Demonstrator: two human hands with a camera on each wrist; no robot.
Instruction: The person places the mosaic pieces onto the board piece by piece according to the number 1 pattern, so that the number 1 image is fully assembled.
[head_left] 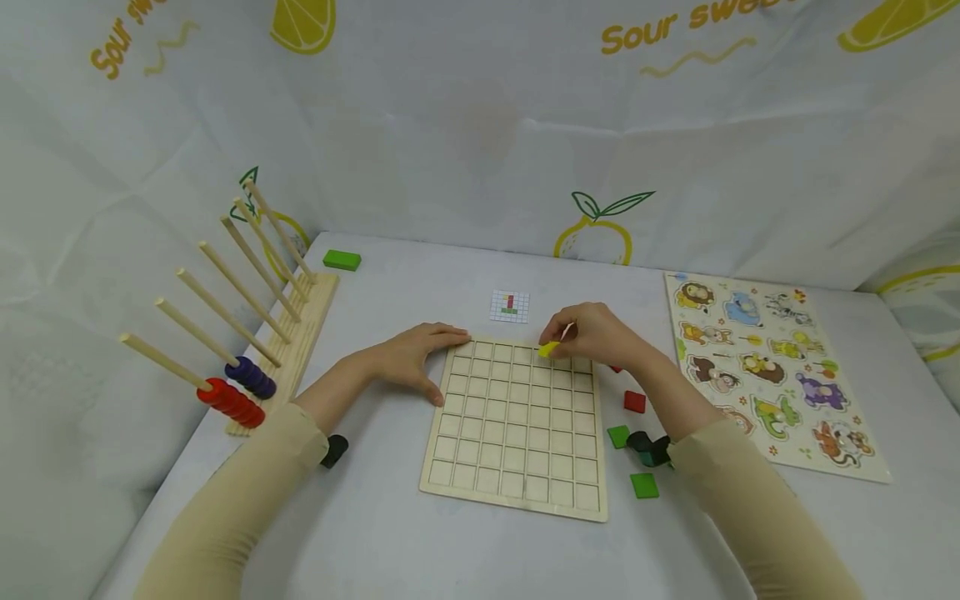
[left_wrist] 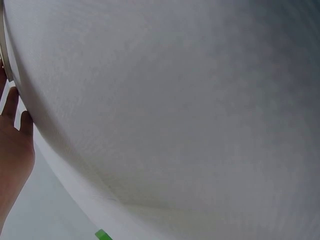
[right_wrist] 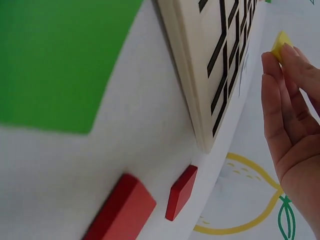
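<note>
A wooden grid board (head_left: 497, 408) lies on the table before me with its squares bare. Between thumb and fingertips, my right hand (head_left: 600, 337) pinches a yellow tile (head_left: 549, 349) over the board's far row. The right wrist view shows this yellow piece (right_wrist: 281, 44) held at the fingertips. My left hand (head_left: 408, 357) rests at the far left corner of the board, thumb and fingers spread along its edge. Beyond the board lies a small pattern card (head_left: 510, 306) printed with a grid and coloured squares.
Red tiles (head_left: 634, 402) and green tiles (head_left: 644, 485) lie right of the board, some partly hidden by my right arm. An animal puzzle board (head_left: 780, 375) is farther right. On the left stand a peg rack (head_left: 303, 350) with red and purple rings and a green block (head_left: 342, 260).
</note>
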